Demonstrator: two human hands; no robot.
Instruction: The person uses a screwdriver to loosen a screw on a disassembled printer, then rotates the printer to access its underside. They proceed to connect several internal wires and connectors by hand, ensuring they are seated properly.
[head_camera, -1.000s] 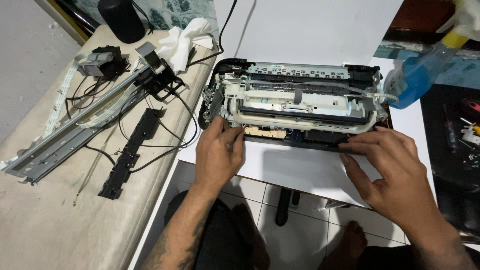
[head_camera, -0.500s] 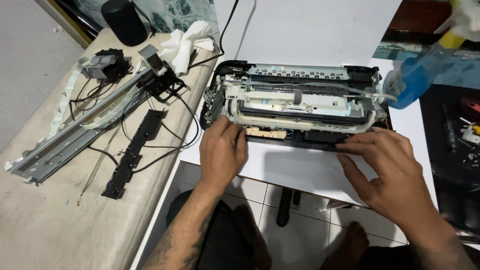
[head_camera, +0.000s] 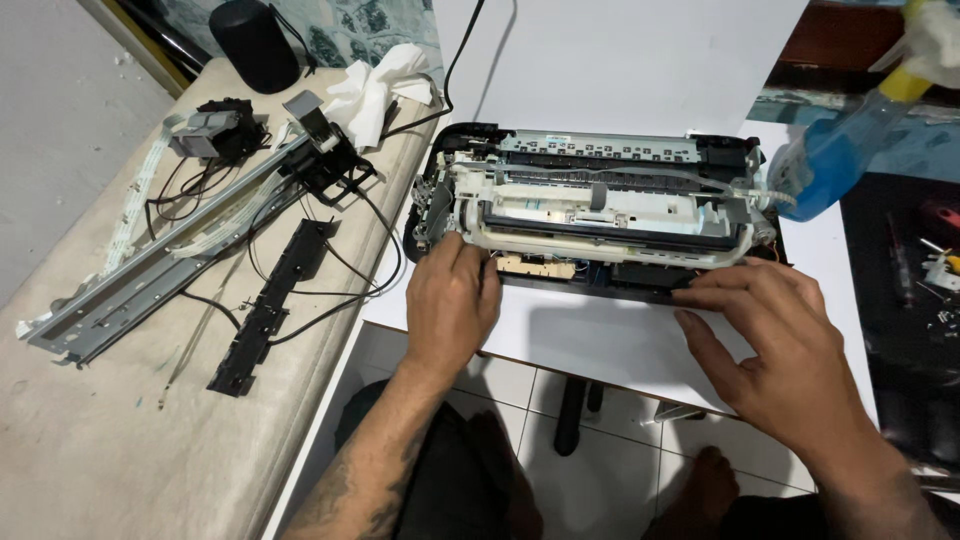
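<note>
- An opened printer (head_camera: 600, 215), cover off and insides exposed, is set on the white table (head_camera: 620, 335), near its front edge.
- The left hand (head_camera: 450, 300) is laid on the printer's front-left corner, fingers curled over the lower edge; a loose grip on the frame is seen, not a full fist.
- The right hand (head_camera: 775, 345) is held flat and open, palm down on the table, fingertips touching the printer's front-right edge. Nothing is held.
- A small tan board (head_camera: 535, 267) is seen at the printer's front, just right of the left hand.
- A blue spray bottle (head_camera: 835, 160) is stood just beside the printer's right end.
- On the beige bench (head_camera: 100, 440) to the left, well apart from the hands, a long metal rail (head_camera: 160, 265) with wires, a black plastic strip (head_camera: 270, 305) and a crumpled white cloth (head_camera: 385, 85) are laid out.
- A black round speaker (head_camera: 255, 40) is placed at the bench's far end.
</note>
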